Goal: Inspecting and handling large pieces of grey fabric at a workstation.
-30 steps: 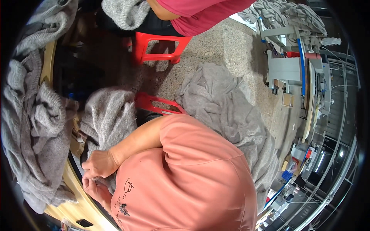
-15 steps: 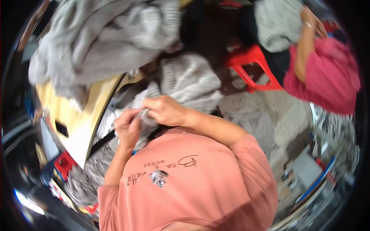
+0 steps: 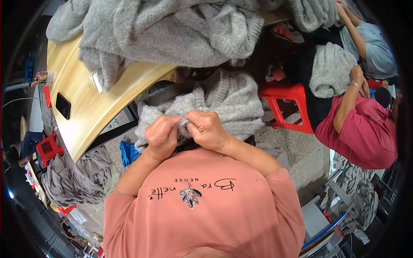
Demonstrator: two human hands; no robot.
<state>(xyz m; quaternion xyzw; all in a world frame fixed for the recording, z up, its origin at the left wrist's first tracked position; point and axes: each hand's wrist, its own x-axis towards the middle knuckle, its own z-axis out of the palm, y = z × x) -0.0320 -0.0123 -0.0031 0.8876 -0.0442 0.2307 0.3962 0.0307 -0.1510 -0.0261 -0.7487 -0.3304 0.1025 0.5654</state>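
Left hand (image 3: 161,135) and right hand (image 3: 208,130) meet before the chest, fingers curled nearly closed, each pinching the grey sweater (image 3: 238,101) at one small spot. We judge that the close double grip holds that bit of knit steady and in sight. We find the sweater bunched over the lap, which seems to bear its weight. We note more knits (image 3: 172,47) heaped on the table (image 3: 73,77), probably for easy reach, well apart from a phone (image 3: 63,105).

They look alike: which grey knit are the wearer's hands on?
The grey knit nearest the salmon shirt, held by left hand and right hand; the heap lies on the table.
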